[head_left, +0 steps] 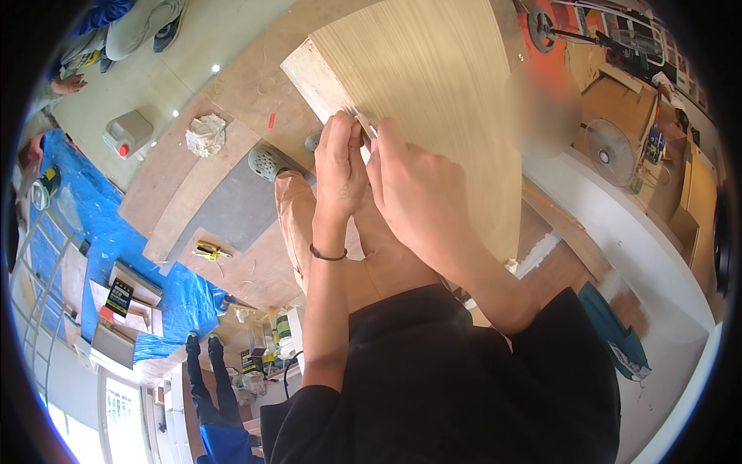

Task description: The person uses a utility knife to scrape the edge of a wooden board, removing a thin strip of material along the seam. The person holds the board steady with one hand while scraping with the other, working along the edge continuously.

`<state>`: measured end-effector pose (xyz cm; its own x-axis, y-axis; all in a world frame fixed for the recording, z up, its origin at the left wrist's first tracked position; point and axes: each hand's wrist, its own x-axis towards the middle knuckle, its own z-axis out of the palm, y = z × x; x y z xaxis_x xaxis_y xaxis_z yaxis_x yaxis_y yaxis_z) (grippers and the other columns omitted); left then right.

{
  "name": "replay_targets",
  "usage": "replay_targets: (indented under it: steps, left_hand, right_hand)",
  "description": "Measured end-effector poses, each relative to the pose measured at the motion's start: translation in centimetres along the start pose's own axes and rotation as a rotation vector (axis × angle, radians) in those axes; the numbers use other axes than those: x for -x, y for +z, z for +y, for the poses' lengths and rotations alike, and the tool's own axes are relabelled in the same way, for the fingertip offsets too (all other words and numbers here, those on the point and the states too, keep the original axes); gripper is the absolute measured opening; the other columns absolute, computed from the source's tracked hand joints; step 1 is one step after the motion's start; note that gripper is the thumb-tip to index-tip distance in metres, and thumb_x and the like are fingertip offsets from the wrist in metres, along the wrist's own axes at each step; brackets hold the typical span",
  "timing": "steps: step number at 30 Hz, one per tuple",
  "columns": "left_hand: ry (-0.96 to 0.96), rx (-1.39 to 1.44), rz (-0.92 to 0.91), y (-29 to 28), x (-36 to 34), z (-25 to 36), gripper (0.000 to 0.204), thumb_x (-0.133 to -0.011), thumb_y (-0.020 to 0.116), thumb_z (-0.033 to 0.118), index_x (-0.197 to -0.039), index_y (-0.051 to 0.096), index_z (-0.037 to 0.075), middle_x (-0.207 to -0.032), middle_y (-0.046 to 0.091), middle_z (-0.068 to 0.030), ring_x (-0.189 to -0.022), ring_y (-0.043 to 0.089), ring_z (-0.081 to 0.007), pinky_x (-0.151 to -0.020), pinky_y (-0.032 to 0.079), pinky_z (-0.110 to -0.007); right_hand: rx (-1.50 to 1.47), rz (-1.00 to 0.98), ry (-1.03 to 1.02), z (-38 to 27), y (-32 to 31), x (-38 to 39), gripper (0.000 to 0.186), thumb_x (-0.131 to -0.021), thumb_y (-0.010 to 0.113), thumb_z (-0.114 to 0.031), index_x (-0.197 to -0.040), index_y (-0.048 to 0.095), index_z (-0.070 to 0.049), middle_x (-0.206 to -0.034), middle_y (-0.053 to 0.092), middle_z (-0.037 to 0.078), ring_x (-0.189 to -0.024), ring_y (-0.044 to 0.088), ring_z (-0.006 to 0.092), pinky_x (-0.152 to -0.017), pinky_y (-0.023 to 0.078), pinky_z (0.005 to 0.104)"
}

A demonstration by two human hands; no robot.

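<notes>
- Black shirt [433, 379]: nearest the lens, its lower part cut off by the round rim.
- Left hand [340, 158]: fingers curled and thumb drawn in, at the left edge of the panel; the fingers hide whether it grips anything.
- Right hand [417, 182]: nearly closed just beside the left, fingers around a slim piece [373, 130]; only a bright end shows, too little to tell its kind.
- Wood-grain panel [440, 85]: ahead of the person, partly under the hands, long axis running from the top of the view down and slightly right; the far end is cut off, and the right arm covers some of the near part. A pale side face [317, 81] looks left.
- Jug [129, 133]: whitish, red-capped, contents impossible to tell.
- Another person [143, 27]: at upper left, cut off by the rim.
</notes>
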<state>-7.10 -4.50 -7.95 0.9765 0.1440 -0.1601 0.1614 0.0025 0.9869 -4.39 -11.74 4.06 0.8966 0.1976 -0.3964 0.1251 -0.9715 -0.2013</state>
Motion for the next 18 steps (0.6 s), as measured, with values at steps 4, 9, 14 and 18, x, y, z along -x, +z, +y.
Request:
replay_targets:
  steps: [4, 9, 14, 18]
  left_hand:
    - [0.014, -0.015, 0.025, 0.12, 0.09, -0.03, 0.013, -0.084, 0.044, -0.014, -0.086, 0.043, -0.002, -0.074, 0.043, -0.0131, -0.065, 0.042, -0.0280, -0.058, 0.041, -0.036]
    - [0.000, -0.027, 0.015, 0.10, 0.34, 0.09, 0.013, -0.083, 0.045, -0.014, -0.086, 0.043, -0.002, -0.074, 0.043, -0.0132, -0.065, 0.042, -0.0284, -0.060, 0.041, -0.036]
    - [-0.042, 0.015, 0.011, 0.20, 0.69, -0.33, 0.014, -0.082, 0.048, -0.014, -0.087, 0.043, -0.001, -0.074, 0.042, -0.0127, -0.066, 0.041, -0.0283, -0.060, 0.040, -0.034]
    - [-0.034, 0.021, 0.006, 0.18, 0.73, -0.07, 0.014, -0.083, 0.049, -0.013, -0.087, 0.043, -0.001, -0.075, 0.042, -0.0130, -0.066, 0.041, -0.0280, -0.060, 0.040, -0.032]
  right_hand:
    - [-0.030, -0.022, 0.009, 0.08, -0.13, 0.28, 0.014, -0.094, 0.053, -0.015, -0.089, 0.046, -0.004, -0.053, 0.054, 0.010, -0.045, 0.057, 0.0288, -0.042, 0.043, 0.0388]
    - [-0.031, -0.014, -0.008, 0.18, -0.14, 0.33, 0.014, -0.094, 0.054, -0.015, -0.089, 0.046, -0.004, -0.052, 0.053, 0.009, -0.043, 0.056, 0.0281, -0.041, 0.042, 0.0384]
    - [-0.026, -0.021, -0.014, 0.24, -0.06, 0.19, 0.014, -0.094, 0.054, -0.015, -0.090, 0.046, -0.004, -0.051, 0.052, 0.009, -0.043, 0.056, 0.0286, -0.040, 0.042, 0.0386]
    - [-0.044, -0.020, -0.020, 0.18, -0.20, 0.01, 0.015, -0.094, 0.054, -0.016, -0.090, 0.047, -0.004, -0.051, 0.053, 0.010, -0.044, 0.057, 0.0298, -0.041, 0.043, 0.0398]
